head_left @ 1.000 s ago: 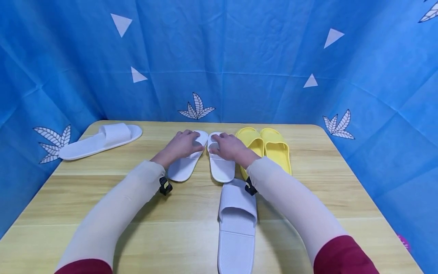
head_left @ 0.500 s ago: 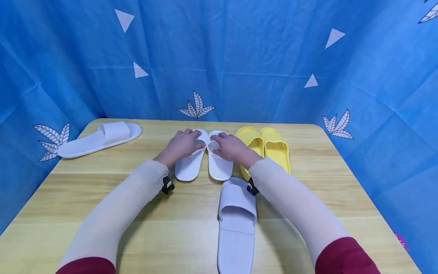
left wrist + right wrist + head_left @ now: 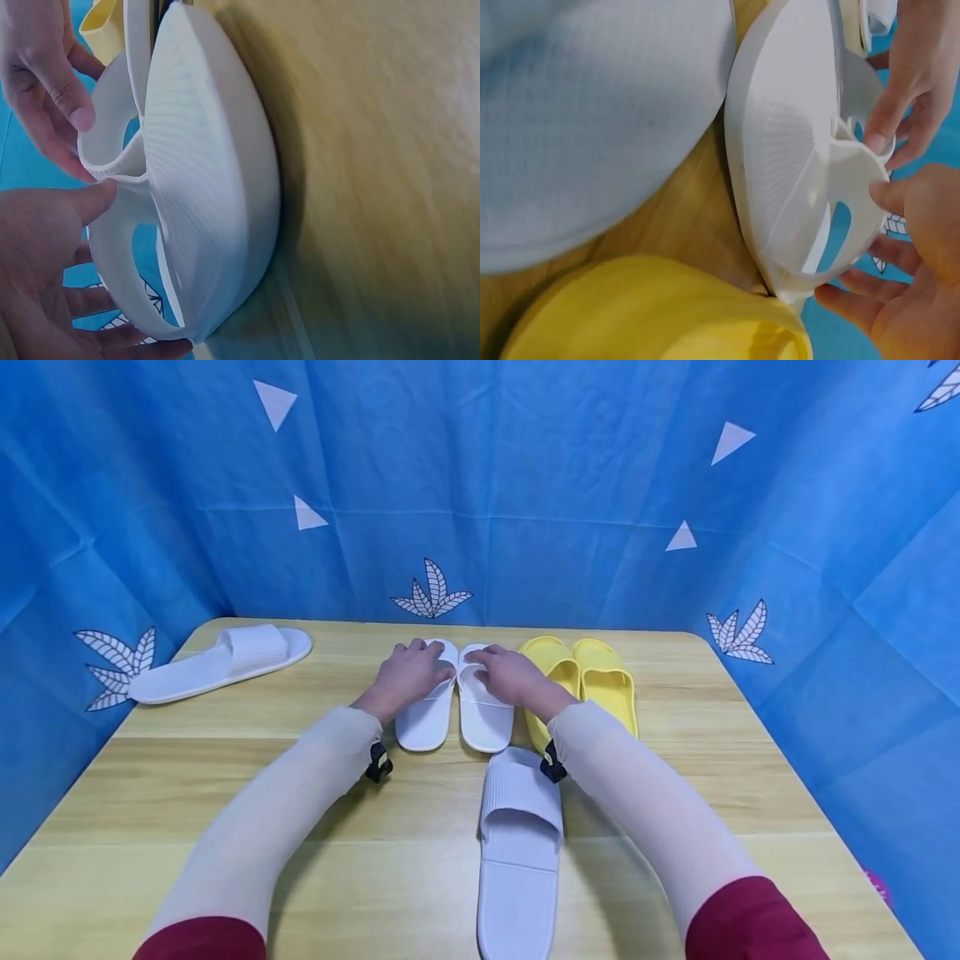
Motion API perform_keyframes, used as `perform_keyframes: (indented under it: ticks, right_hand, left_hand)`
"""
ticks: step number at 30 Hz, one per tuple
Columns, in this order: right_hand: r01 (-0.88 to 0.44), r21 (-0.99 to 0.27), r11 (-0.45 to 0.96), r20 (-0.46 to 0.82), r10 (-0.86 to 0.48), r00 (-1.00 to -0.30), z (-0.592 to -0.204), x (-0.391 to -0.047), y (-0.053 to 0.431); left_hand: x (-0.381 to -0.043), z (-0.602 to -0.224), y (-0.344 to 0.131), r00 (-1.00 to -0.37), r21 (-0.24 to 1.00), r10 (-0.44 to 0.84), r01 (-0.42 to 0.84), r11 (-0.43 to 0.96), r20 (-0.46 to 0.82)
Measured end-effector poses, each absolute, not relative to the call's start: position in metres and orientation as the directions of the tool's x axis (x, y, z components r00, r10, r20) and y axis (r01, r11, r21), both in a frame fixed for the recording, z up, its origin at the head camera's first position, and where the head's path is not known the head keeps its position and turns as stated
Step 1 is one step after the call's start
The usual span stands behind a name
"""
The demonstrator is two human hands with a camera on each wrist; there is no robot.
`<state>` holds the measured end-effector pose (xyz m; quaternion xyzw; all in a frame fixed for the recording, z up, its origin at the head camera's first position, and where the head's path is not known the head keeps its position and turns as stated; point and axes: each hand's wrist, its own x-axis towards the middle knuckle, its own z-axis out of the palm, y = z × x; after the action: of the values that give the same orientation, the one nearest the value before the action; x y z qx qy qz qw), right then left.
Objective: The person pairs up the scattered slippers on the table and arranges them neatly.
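Note:
Two white slippers lie side by side near the back of the table, toes toward the curtain. My left hand (image 3: 408,675) holds the left white slipper (image 3: 423,727) across its strap, thumb at the inner edge and fingers at the outer side, as the left wrist view shows. Over the right white slipper (image 3: 486,728) my right hand (image 3: 512,675) spans the strap (image 3: 862,169) the same way, its thumb on the inner edge. The straps of the two slippers meet between my thumbs. In the head view, my hands cover most of both straps.
A pair of yellow slippers (image 3: 609,693) stands right beside my right hand. Below my right wrist lies a single pale grey slipper (image 3: 517,893). Another white slipper (image 3: 180,680) rests at the back left of the wooden table (image 3: 360,877). Blue curtain (image 3: 562,468) surrounds the far sides.
My left hand has moved right with the left white slipper, turning it straighter and closing the gap to the right one. The right hand and its slipper have barely shifted.

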<state>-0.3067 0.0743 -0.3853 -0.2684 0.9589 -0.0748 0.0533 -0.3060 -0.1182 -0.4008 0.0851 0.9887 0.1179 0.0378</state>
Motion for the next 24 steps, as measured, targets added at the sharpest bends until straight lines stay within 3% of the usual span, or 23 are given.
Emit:
perform_keyframes:
  ticks: [9, 24]
  right_hand:
    - [-0.542, -0.172, 0.823, 0.011, -0.548, -0.836, -0.388, -0.315, 0.08]
    - [-0.518, -0.134, 0.845, 0.007, -0.522, -0.853, -0.389, -0.323, 0.082]
  left_hand:
    - [-0.31, -0.402, -0.115, -0.985, 0.236, 0.163, 0.146, 0.961, -0.053]
    - [-0.321, -0.403, -0.109, -0.987, 0.223, 0.152, 0.137, 0.965, -0.052]
